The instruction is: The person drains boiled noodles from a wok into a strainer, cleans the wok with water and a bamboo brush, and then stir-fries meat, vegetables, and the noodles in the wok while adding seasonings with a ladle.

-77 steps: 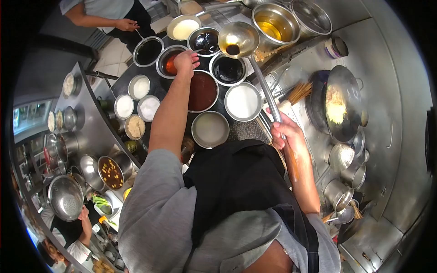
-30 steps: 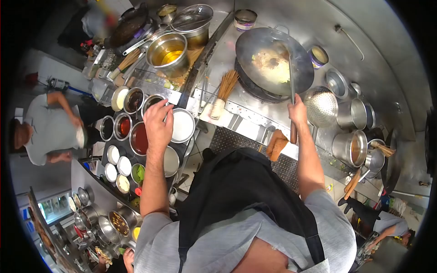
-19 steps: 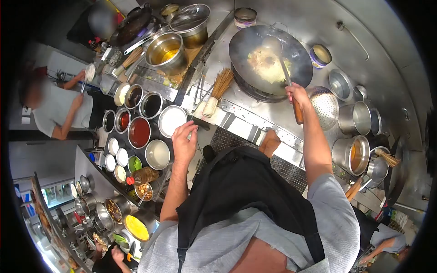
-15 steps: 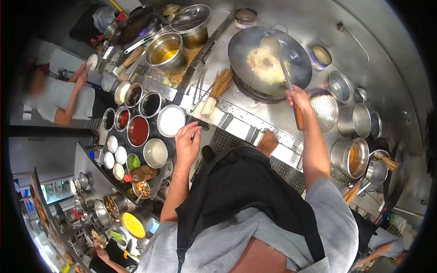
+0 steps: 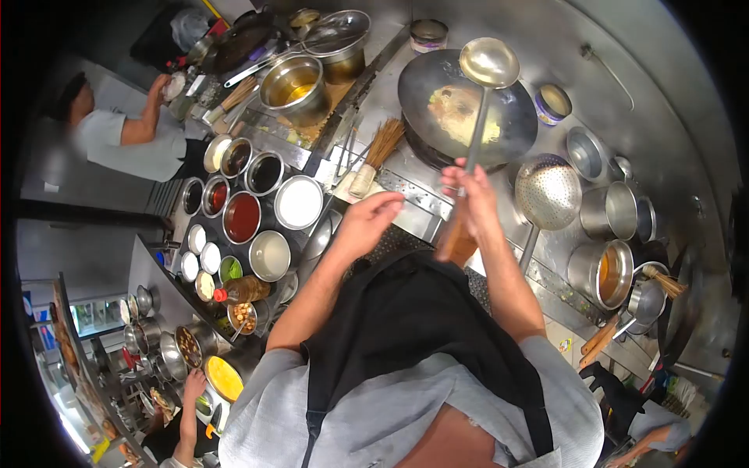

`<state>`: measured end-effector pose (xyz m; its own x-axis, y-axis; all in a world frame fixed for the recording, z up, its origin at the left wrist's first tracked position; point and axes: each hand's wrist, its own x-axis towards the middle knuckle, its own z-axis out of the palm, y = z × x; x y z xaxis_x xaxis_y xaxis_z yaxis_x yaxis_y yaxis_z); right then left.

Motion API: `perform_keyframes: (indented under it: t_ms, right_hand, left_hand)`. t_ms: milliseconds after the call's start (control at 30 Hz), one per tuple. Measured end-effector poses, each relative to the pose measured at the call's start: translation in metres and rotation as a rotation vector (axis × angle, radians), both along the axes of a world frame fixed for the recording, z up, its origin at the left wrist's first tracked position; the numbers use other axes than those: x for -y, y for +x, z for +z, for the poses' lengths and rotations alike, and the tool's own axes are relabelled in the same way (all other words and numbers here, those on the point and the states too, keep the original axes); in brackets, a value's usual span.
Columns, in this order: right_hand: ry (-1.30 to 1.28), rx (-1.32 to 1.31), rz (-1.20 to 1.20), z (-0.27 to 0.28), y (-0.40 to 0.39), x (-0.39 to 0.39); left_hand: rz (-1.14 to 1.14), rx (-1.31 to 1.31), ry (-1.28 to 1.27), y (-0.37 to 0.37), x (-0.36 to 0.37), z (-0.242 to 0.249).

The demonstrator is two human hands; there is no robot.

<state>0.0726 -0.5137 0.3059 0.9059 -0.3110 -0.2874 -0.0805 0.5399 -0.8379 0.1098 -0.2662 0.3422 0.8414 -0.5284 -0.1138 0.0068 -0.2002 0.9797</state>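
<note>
My right hand [image 5: 474,195] is around the wooden handle of a long metal ladle [image 5: 477,129]. The ladle's bowl is raised above the far side of a dark wok [image 5: 417,90]. Inside the wok lies pale yellow food [image 5: 452,109] with a browner patch. My left hand [image 5: 370,225] is in front of my apron, fingers loosely stretched toward the right, with nothing visible in them. Just beyond it a bamboo wok brush [image 5: 382,148] rests on a cloth at the counter edge. A perforated strainer [image 5: 548,191] lies right of the wok.
Sauce bowls and a white-filled bowl [image 5: 298,201] crowd the left side, with an oil pot [image 5: 295,86] behind them. Metal pots [image 5: 608,210] and a wooden-handled sieve [image 5: 646,300] stand at right. Other people are at far left, lower left and lower right.
My right hand has drawn back toward me, lifting the ladle out of the food with its handle lower. My left hand has moved right and up, toward the ladle handle.
</note>
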Motion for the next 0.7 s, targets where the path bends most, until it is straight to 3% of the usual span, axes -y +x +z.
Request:
perform_keyframes:
  t_ms: [33,100,133,167,267,367,500,567,667,700]
  right_hand:
    - [0.085,0.070,0.039,0.008,0.005,-0.027]
    - [0.215,0.178,0.175,0.026,0.010,-0.082]
    - [0.284,0.124,0.247,0.033,0.010,-0.105]
    - [0.130,0.118,0.323,0.033,0.013,-0.121]
    - [-0.277,0.172,0.552,0.029,0.022,-0.158]
    - [-0.249,0.095,0.665,0.029,0.015,-0.176]
    - [-0.285,-0.196,0.651,-0.032,-0.005,-0.182]
    - [-0.488,-0.239,0.662,-0.079,-0.025,-0.183]
    - [-0.774,-0.270,0.799,-0.139,-0.059,-0.182]
    - [-0.638,-0.265,0.766,-0.153,-0.071,-0.184]
  left_hand:
    - [-0.143,-0.117,-0.072,0.004,0.000,0.004]
    - [-0.128,-0.633,-0.297,-0.005,0.000,0.036]
    - [-0.180,-0.644,-0.373,0.002,-0.014,0.033]
    - [-0.222,-0.651,-0.450,0.010,-0.033,0.029]
    - [-0.047,-0.580,-0.376,0.003,-0.112,0.055]
    - [0.190,-0.499,-0.290,-0.014,-0.201,0.074]
    - [0.453,-0.426,-0.286,-0.029,-0.320,0.079]
    - [0.586,-0.410,-0.272,-0.031,-0.367,0.079]
    - [0.760,-0.329,-0.147,-0.022,-0.432,0.046]
    - [0.807,-0.284,-0.087,-0.016,-0.452,0.027]
